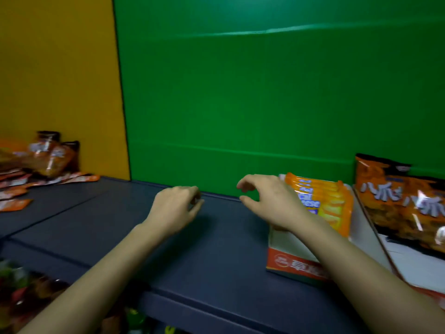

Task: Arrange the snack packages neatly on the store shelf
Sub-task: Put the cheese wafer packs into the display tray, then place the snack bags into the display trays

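Looking from close by, I first see bright wrapped goods point(26, 295) on a lower level, too blurry to name. Above them is the dark blue shelf point(216, 239), and both bare arms reach over its front edge.

On the right sits a white box point(289, 261) with a red front. I think it is there to keep packs in a tidy row. The orange cheese packs point(334, 206) stand on edge at the back of it, with room left in front.

The right hand point(272, 203) hangs just left of those packs, its wrist over the box's side wall. Its fingers and thumb are curved and spread wide apart, and they hold nothing. It looks ready to take or push the packs.

The left hand point(175, 206) is over the bare shelf with its fingers curled in. Something dark shows at its tips, but I cannot tell if it pinches anything.

Further right, big orange bags point(404, 208) lean in a second box point(419, 268). Far left, small brown packs point(55, 153) lie in a messy heap and, I guess, need setting straight. Behind it all are a green wall point(265, 92) and a yellow wall point(60, 68).
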Demonstrator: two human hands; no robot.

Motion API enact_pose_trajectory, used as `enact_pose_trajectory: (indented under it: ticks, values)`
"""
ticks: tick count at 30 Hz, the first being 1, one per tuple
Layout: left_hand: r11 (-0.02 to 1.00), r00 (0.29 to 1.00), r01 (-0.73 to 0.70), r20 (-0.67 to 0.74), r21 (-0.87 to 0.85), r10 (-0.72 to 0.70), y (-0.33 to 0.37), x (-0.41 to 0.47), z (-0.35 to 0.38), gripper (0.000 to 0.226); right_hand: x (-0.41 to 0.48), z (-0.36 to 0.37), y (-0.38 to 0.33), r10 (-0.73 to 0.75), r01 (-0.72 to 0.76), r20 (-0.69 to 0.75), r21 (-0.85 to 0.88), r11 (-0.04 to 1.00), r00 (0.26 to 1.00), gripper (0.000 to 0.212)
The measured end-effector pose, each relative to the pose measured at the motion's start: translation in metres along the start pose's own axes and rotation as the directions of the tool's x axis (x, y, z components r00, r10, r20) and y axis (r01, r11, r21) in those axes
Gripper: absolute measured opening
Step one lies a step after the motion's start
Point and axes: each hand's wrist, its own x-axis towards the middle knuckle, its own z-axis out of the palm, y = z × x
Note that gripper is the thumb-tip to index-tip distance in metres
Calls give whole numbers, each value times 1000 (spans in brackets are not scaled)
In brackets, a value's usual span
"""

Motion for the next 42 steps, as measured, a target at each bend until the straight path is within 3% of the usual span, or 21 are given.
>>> enact_pose_trajectory:
  ticks: [9,15,23,34,42]
  values:
    - [962,976,199,51,188,-212,-146,-81,-48,31,52,65,-131,-147,130,141,127,983,979,27]
    - [908,945,292,55,301,-322,-257,-146,-101,32,96,112,-250,-185,139,168,254,957,968,23]
    - [850,901,392,37,351,-432,-380,-204,-139,34,142,179,-378,-175,98,244,300,949,954,24]
    - [863,895,419,35,282,-445,-483,-209,-121,33,195,246,-444,-96,3,327,274,962,940,26]
    - [904,920,363,64,227,-386,-570,-159,-96,29,258,270,-467,-7,-25,207,149,989,978,24]
